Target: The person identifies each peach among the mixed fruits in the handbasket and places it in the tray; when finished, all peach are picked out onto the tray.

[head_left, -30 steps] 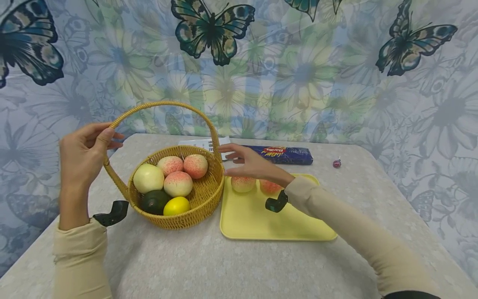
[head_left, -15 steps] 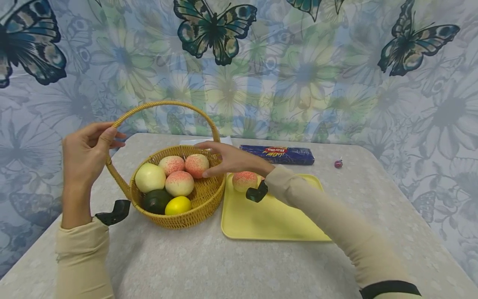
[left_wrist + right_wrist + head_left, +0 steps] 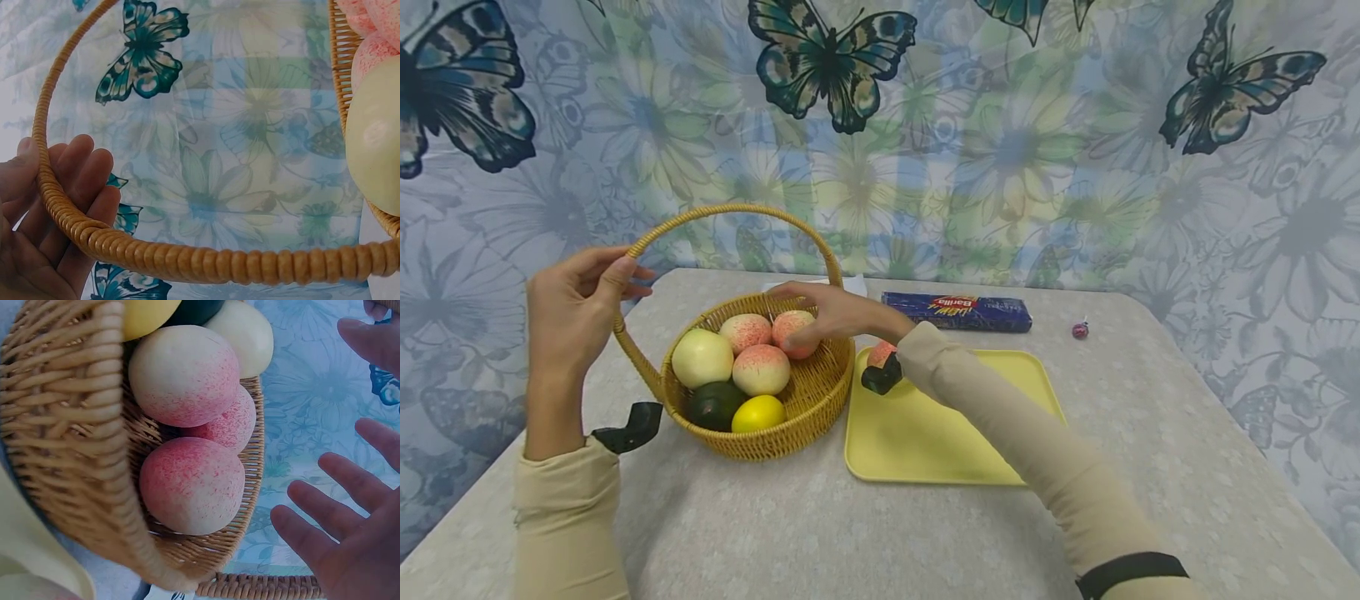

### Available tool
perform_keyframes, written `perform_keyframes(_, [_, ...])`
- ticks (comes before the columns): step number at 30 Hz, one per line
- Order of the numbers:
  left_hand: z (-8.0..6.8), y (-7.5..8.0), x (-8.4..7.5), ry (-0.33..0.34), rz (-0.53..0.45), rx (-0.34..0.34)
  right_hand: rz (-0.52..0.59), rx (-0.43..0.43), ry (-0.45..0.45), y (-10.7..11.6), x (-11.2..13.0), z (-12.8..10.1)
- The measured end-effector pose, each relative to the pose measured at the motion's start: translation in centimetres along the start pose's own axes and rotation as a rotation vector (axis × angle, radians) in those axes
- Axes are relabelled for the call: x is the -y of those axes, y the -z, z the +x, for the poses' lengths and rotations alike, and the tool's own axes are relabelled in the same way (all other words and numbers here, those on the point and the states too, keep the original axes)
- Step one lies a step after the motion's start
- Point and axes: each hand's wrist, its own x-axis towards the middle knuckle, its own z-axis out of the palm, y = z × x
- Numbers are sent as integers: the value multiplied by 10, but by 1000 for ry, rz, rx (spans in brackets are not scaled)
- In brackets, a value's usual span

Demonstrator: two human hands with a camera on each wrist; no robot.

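The left hand point(image 3: 576, 304) curls its fingers round the handle point(image 3: 647, 236) of the wicker basket point(image 3: 790, 417), near the table's point(image 3: 880, 533) left edge. The right hand point(image 3: 827, 315), fingers spread, hovers over the basket's far-right peach point(image 3: 792, 327); the right wrist view shows them apart. 1 peach point(image 3: 880, 352) lies at the yellow tray's point(image 3: 925, 433) far-left corner. Near the table's far edge lies a blue packet point(image 3: 958, 311) reading "Barilla", upside down.
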Motion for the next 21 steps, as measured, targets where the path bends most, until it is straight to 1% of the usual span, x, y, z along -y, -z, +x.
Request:
perform_keyframes(5, [-1, 1, 1, 7, 6, 3, 8, 13, 4, -3, 2, 11])
perform_keyframes(11, [-1, 2, 1, 10, 12, 5, 12, 17, -22, -8, 2, 24])
perform_keyframes(14, [-2, 2, 1, 9, 6, 8, 21, 18, -31, -11, 1, 28])
perform_keyframes(21, [0, 2, 0, 7, 9, 12, 45, 5, -18, -12, -2, 35])
